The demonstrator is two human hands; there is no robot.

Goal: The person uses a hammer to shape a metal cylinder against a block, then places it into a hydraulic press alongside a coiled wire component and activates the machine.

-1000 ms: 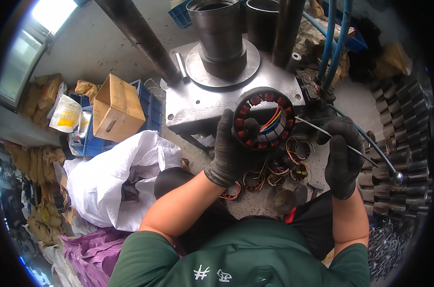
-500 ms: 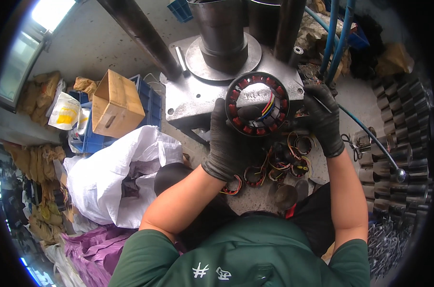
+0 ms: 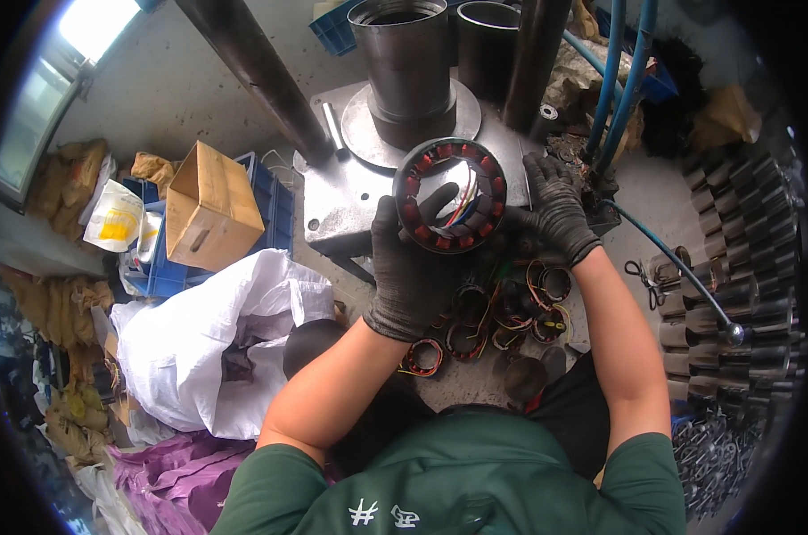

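My left hand, in a dark work glove, grips a motor stator from its left and lower side. The stator is a dark ring with red windings around the inside, tilted so its opening faces me. A bundle of coloured wires shows in the opening, and a gloved finger reaches into it. My right hand, gloved too, is at the stator's right side. Its fingers stretch upward, apart from the thumb, which points toward the ring; whether it touches is unclear. No object shows in it.
A press with a metal bed, thick columns and a dark cylinder stands ahead. Several wired stators lie on the floor below my hands. A white sack and a cardboard box are left; stacked metal sleeves are right.
The stator and my left hand have shifted slightly left. My right hand has come in from the right to the stator's side, its fingers opening out; the thin rod seen in it no longer shows.
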